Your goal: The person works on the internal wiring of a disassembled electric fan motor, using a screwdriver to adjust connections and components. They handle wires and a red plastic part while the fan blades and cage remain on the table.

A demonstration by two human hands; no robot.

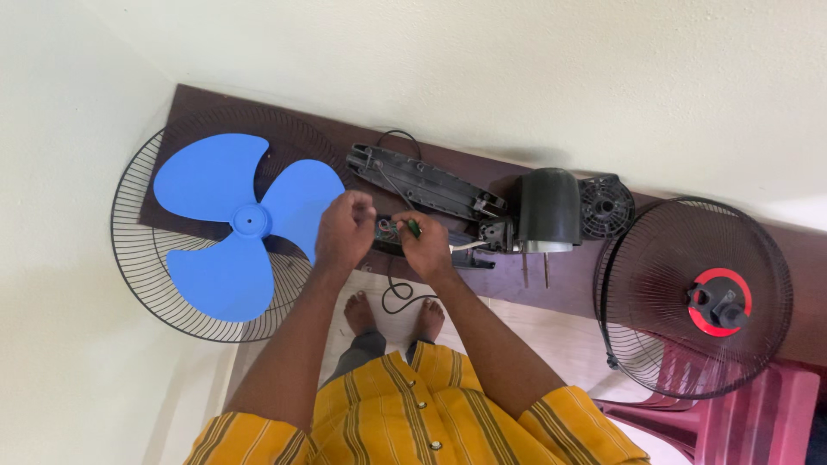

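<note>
My left hand (pixel 345 228) is closed with its fingertips on a small dark fan part (pixel 385 232) at the edge of the brown shelf (pixel 508 288). My right hand (pixel 424 245) grips a green-handled screwdriver (pixel 413 227) pointed at that same part. Just beyond both hands lies a long grey fan housing piece (pixel 422 181) with a black wire. A blue three-bladed fan blade (pixel 237 220) rests on a wire guard (pixel 142 267) to the left of my left hand.
A black fan motor (pixel 549 209) with a vented rear cover (pixel 606 205) lies right of the hands. A second wire guard (pixel 689 297) with a red hub leans over a red plastic chair (pixel 758 422). A black cord (pixel 398 297) hangs above my bare feet.
</note>
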